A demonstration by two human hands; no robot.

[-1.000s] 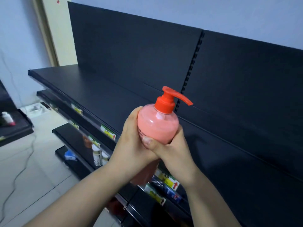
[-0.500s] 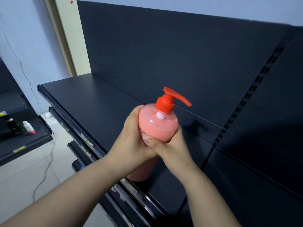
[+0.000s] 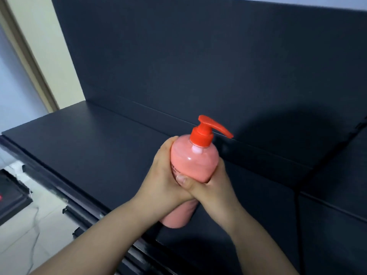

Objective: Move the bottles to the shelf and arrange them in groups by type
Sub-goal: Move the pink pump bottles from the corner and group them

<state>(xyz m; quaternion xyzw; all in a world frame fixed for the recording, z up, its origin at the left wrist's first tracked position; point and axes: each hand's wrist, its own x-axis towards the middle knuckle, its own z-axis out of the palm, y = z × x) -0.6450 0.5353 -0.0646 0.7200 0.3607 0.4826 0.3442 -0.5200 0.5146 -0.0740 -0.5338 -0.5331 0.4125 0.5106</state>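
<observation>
A pink pump bottle [image 3: 195, 161] with a red-orange pump head, its nozzle pointing right, is held upright above the top black shelf [image 3: 89, 139]. My left hand [image 3: 164, 175] wraps its left side and my right hand [image 3: 214, 187] wraps its right side, thumb across the front. The bottle's lower part shows below my hands; its base hangs over the shelf's front area, and I cannot tell whether it touches the shelf.
The shelf's black back panel [image 3: 198, 66] rises behind the bottle. A second shelf section [image 3: 337, 195] adjoins on the right. Lower shelf edges [image 3: 79, 215] step out toward the tiled floor [image 3: 23, 235] at left. A low black stand [image 3: 10, 197] sits at far left.
The view has swung left and closer to the top shelf. Both hands still hold the bottle, now lower and nearer the shelf surface. The lower shelves with products have dropped out of view.
</observation>
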